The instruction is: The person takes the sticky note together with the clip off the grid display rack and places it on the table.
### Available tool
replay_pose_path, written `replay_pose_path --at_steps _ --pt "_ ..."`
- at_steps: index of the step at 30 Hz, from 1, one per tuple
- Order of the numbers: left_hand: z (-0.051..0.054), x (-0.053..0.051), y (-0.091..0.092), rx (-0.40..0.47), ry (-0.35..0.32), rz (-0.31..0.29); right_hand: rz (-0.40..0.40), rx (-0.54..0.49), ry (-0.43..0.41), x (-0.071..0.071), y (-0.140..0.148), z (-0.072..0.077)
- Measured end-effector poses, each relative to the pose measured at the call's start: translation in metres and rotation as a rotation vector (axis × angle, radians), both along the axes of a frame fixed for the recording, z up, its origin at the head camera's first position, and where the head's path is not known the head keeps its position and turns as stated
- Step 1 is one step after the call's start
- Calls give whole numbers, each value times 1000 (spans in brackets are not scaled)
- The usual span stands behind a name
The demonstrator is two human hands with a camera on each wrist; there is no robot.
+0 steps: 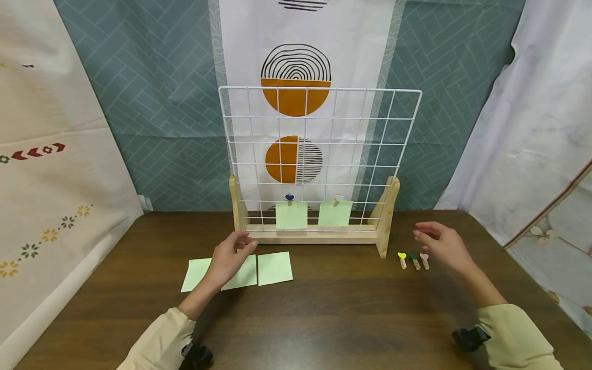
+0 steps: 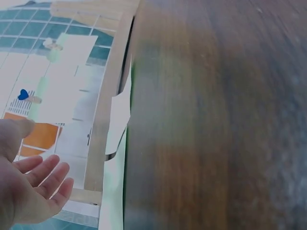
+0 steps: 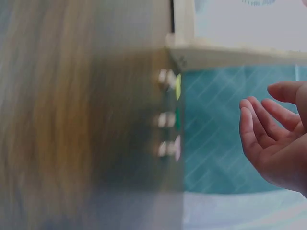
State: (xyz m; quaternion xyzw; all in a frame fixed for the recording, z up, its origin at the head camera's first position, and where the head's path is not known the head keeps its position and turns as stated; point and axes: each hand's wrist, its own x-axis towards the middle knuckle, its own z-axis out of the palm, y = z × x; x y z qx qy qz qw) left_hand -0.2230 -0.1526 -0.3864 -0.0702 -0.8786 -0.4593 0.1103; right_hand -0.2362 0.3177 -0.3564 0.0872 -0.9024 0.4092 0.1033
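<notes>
Three pale green paper squares (image 1: 275, 268) lie on the table at left. Over the middle one hovers my left hand (image 1: 229, 259), fingers relaxed and empty, also seen in the left wrist view. My right hand (image 1: 443, 246) is raised just behind and right of three small clips: yellow (image 1: 402, 260), green (image 1: 414, 260) and pink (image 1: 424, 260). It holds nothing; its fingers are loosely bent. On the white wire grid (image 1: 319, 118), a blue heart clip (image 1: 289, 198) and a white one (image 1: 339, 198) each hold a green square (image 1: 291, 215) low down.
A wooden stand (image 1: 314, 238) with two side feet carries the grid at the back of the brown table (image 1: 324, 318). Behind hang a teal curtain (image 1: 171, 103) and a white printed panel; light cloths hang at both sides.
</notes>
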Motion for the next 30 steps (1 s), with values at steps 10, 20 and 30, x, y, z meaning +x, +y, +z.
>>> replay_pose_path --at_steps 10,20,30 --pt "9 -1 8 55 65 -9 61 -25 59 1 -50 19" --pt "18 -13 30 137 102 -5 124 -79 47 -3 -97 28" --pt "28 -26 46 226 66 1 204 -95 60 -13 -132 31"
